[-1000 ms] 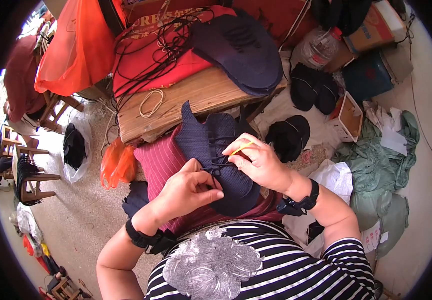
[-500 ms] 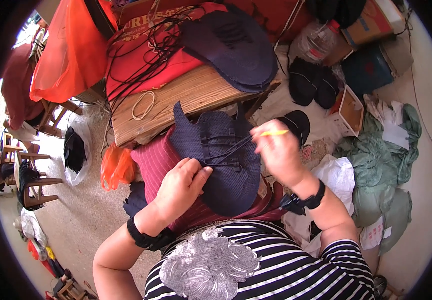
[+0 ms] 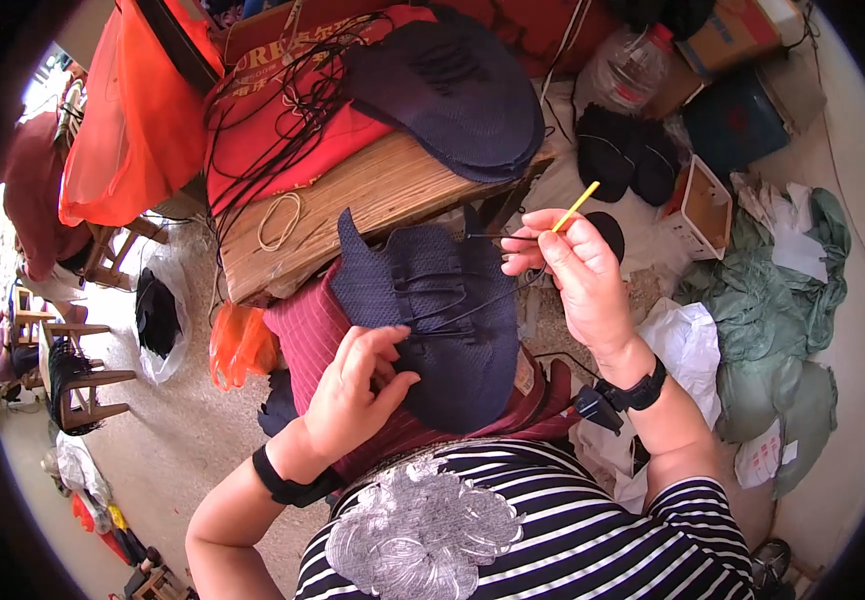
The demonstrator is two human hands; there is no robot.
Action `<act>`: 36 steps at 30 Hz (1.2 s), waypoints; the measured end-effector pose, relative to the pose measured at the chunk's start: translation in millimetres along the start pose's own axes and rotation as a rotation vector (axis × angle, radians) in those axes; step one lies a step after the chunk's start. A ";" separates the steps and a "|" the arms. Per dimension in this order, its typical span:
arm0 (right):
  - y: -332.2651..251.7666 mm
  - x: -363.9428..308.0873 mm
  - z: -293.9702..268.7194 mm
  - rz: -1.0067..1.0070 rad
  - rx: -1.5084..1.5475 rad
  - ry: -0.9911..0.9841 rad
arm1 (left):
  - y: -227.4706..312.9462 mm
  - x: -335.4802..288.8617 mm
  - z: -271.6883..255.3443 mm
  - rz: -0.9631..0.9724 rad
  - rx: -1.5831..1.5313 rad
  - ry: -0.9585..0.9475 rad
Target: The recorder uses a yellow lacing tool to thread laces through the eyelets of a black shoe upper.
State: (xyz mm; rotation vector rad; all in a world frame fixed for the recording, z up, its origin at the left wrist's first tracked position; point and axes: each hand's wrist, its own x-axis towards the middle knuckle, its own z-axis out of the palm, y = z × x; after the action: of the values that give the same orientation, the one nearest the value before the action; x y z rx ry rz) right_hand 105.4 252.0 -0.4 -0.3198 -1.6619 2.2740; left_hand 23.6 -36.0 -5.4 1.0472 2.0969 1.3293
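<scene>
A navy mesh shoe upper lies flat across my lap, with a black lace threaded in rows through loops at its middle. My left hand rests by its left edge, thumb and forefinger apart, fingertips near the lacing, holding nothing that I can see. Raised off the right side, my right hand pinches a thin yellow stick-like tool. A dark thin strand or rod sticks out leftward from those fingers; I cannot tell whether it is lace or part of the tool. Lace runs from the upper toward this hand.
Ahead stands a wooden bench bearing a stack of navy uppers, tangled black laces and a beige loop of cord. Black shoes, a white bin and green plastic sheeting lie to the right. An orange bag sits left.
My right hand has turned palm up and risen slightly, so the yellow tool now points up and right. The left hand's fingers have loosened and spread from the lacing.
</scene>
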 end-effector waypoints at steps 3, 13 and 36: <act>4.3 2.4 -3.4 -0.091 -0.238 -0.016 | -4.1 1.1 -3.6 0.121 0.111 -0.088; 7.6 -5.2 -15.0 -0.352 -1.317 -0.064 | -9.4 5.2 -3.7 0.243 0.164 -0.077; 2.4 -6.2 -18.3 0.218 -0.764 -0.133 | -6.1 -9.4 -9.2 0.220 0.209 -0.059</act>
State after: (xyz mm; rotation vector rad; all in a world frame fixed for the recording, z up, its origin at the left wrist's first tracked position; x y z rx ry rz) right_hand 117.3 265.3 -8.3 -0.5399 -2.6325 1.7123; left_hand 20.7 -50.0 -7.1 1.4225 2.1603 1.1770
